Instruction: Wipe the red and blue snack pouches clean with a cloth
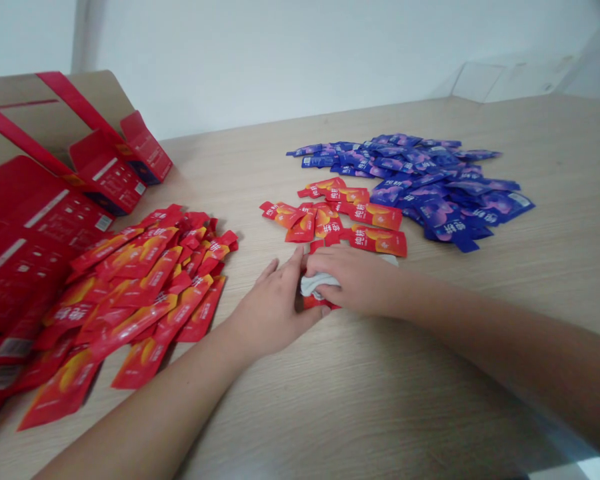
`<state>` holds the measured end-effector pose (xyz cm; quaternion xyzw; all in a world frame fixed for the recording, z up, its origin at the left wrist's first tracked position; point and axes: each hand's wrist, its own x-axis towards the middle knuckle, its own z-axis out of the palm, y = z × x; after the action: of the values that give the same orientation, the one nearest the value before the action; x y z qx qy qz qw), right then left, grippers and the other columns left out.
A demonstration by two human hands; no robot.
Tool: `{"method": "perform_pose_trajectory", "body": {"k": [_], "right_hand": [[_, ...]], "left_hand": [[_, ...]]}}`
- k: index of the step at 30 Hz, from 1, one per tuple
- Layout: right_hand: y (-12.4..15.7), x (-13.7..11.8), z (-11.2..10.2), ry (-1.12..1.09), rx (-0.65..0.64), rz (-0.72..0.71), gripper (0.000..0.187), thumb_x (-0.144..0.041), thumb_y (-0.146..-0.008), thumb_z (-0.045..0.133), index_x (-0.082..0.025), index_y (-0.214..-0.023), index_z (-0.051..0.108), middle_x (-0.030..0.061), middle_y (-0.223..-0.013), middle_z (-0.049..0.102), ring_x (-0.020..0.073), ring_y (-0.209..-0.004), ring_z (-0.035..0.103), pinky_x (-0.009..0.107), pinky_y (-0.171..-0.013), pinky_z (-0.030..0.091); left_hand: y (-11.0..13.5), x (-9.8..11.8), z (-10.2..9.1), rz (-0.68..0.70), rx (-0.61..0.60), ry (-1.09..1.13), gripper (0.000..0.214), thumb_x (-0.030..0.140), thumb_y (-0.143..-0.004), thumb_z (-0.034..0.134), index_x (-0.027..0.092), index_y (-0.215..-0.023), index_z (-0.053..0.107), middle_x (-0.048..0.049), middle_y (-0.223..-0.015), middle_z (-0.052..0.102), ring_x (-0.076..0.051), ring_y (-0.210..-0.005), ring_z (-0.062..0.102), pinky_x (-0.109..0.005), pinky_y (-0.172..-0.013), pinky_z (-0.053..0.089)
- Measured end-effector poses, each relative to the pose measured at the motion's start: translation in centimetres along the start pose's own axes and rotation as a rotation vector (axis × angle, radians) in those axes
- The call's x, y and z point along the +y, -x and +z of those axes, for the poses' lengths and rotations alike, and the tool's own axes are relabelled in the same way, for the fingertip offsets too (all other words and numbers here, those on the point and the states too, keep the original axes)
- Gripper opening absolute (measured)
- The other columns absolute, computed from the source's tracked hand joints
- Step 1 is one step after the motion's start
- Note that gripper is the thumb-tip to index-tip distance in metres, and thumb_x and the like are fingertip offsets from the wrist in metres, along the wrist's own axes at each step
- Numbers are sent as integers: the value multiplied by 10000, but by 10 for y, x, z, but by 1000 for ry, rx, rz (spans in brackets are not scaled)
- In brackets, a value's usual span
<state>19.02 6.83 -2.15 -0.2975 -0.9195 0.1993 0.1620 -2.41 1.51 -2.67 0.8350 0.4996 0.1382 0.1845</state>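
1. My R hand grips white cloth atop red sachet, betw. my hands.
2. L hand: fingers wide, at its edge.
3. Small red grp prob. done; big red pile likely left.

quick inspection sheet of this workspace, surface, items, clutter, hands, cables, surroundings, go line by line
Surface: pale wood-grain table.
Job's things: pale cloth bunched under the right hand, with bits of red showing around it; small group of red sachets just beyond.
Clutter: larger heap of red sachets at left, overlapping loosely; heap of blue sachets at far right; red boxes along the left edge.
Hands: right hand grips the cloth; left hand is beside it, thumb spread, palm hidden.
Cables: nothing seen.
Surroundings: white wall behind; white panel-like object at far right.
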Motion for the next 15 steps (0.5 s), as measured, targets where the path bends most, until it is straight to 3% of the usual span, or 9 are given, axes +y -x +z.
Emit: {"method": "perform_pose_trajectory", "body": {"k": [3, 8, 15], "right_hand": [[-3, 8, 1, -7, 35, 21, 254, -147, -910, 668, -199, -1157, 694, 108, -1236, 751, 300, -1174, 679, 454, -1036, 499], [-6, 19, 2, 31, 74, 64, 262, -185, -963, 627, -206, -1222, 661, 112, -1239, 744, 290, -1171, 682, 426, -993, 505], [-9, 37, 2, 147, 161, 169, 211, -225, -985, 617, -178, -1188, 649, 144, -1239, 721, 312, -1178, 665, 458, -1001, 511]], "left_hand": [[-1, 4, -4, -12, -5, 7, 788, 429, -990, 682, 131, -1625, 322, -238, -1527, 598, -410, -1410, 602, -670, -1229, 403], [-2, 5, -3, 16, 15, -12, 845, 360, -974, 664, 166, -1680, 241, -232, -1569, 570, -409, -1462, 555, -680, -1225, 401], [1, -1, 2, 38, 8, -69, 766, 326, -999, 597, 136, -1678, 298, -207, -1664, 501, -371, -1554, 482, -656, -1326, 270]]}}
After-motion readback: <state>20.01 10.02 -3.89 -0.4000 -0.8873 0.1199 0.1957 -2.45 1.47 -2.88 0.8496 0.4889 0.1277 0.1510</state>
